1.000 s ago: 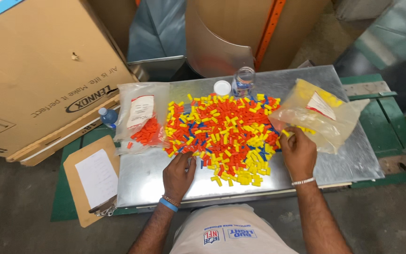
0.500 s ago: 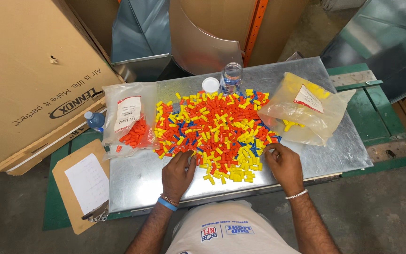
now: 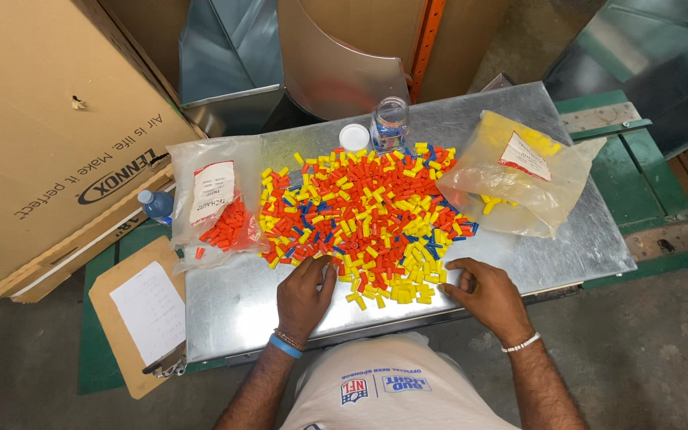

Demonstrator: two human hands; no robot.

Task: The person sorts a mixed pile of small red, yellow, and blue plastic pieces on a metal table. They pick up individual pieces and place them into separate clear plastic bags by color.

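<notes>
Cardboard box (image 3: 49,135) leans well to the left of the pile of small caps (image 3: 364,219), with a clipboard (image 3: 141,314) on the floor below it and a blue-capped bottle (image 3: 155,205) between them. Just left of the pile, on the metal counter (image 3: 224,310), lies a clear bag of orange caps (image 3: 216,207). The pile itself, orange, yellow and blue caps mixed, covers the counter's middle. The left hand (image 3: 302,296) rests flat at the pile's near left edge, fingers loosely spread and touching the caps, holding nothing. Behind the pile stand a white lid (image 3: 353,137) and a clear jar (image 3: 390,125). The right hand (image 3: 486,296) rests at the pile's near right edge, fingers open on the counter, empty. Right of the pile lies a bag of yellow caps (image 3: 519,171).
</notes>
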